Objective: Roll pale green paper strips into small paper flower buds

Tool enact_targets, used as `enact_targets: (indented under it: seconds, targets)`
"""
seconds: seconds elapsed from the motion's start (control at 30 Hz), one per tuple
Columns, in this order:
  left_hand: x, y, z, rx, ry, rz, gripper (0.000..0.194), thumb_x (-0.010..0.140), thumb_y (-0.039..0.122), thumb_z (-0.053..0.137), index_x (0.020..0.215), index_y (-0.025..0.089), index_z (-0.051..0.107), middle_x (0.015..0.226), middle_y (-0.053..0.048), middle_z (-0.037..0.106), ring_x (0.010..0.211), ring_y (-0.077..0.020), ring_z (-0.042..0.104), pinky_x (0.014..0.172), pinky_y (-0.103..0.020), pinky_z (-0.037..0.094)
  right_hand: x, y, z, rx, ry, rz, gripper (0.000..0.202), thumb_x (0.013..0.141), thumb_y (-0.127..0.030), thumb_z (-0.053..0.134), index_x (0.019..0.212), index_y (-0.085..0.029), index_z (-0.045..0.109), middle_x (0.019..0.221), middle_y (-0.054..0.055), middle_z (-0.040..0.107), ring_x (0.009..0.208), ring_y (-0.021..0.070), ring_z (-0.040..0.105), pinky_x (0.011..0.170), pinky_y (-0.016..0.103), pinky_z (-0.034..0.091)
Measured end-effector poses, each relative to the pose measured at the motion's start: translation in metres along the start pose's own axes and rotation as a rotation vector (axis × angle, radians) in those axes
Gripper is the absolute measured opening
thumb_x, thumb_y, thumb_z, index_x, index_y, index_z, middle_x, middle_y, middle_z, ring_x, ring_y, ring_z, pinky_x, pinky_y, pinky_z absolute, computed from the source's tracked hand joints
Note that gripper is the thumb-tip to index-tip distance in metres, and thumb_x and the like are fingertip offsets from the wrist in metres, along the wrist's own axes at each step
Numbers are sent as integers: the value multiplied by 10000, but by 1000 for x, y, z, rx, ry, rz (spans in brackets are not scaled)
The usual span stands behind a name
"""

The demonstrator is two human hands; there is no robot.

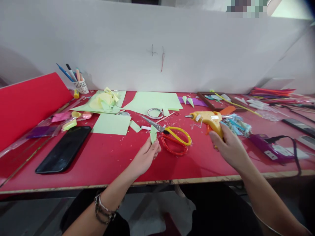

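Observation:
Between the fingertips of my left hand is a small folded piece of pale green paper, held upright. My right hand is wrapped round the handle of a yellow hot glue gun, whose metal nozzle points left, above the table. Scissors with one yellow and one red handle lie open just beyond my left hand. A white pen lies partly behind the folded paper. Near the blades are a roll of tape and a small green paper scrap.
A black phone lies at left, near green sheets. Two green paper cones stand at the back on purple paper. A pen cup, a brown tray and a purple device sit around the red table.

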State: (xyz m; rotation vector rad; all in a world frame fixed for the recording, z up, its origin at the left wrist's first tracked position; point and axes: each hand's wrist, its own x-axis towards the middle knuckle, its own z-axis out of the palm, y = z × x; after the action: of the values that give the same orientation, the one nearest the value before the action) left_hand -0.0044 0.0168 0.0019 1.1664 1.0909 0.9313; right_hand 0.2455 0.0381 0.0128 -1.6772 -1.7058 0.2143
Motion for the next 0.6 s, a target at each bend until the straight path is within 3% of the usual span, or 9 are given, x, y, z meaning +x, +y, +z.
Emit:
enact_targets:
  seconds: [0.1,0.2,0.4,0.6]
  targets:
    - [0,0,-1,-15,-23,5,302,816,460,409,712,178,381,620,44,328,530,-60,312,503,-192,273,-8,-29,-1,-210,76,-119,507,689,-585,489,950,-150,477,725,53,541,649,201,536,531,299,392]
    - [-1,0,0,-9,-50,64,264,846,413,373,725,178,377,636,45,335,537,-57,295,519,-189,278,-13,-43,2,-301,144,-247,568,685,-616,479,993,-139,467,776,76,562,691,217,550,547,304,404]
    - [-3,-1,0,57,-81,181,212,865,370,337,761,189,372,663,36,328,574,-76,303,561,-203,313,-19,-46,7,-370,205,-381,589,701,-618,462,1023,-125,464,823,102,588,720,225,570,541,302,428]
    - [-4,-4,-2,265,-40,322,242,877,399,300,773,192,370,681,30,335,608,-92,322,588,-216,322,-23,-51,7,-357,226,-414,556,710,-590,472,1010,-122,470,839,105,600,715,217,576,529,297,442]
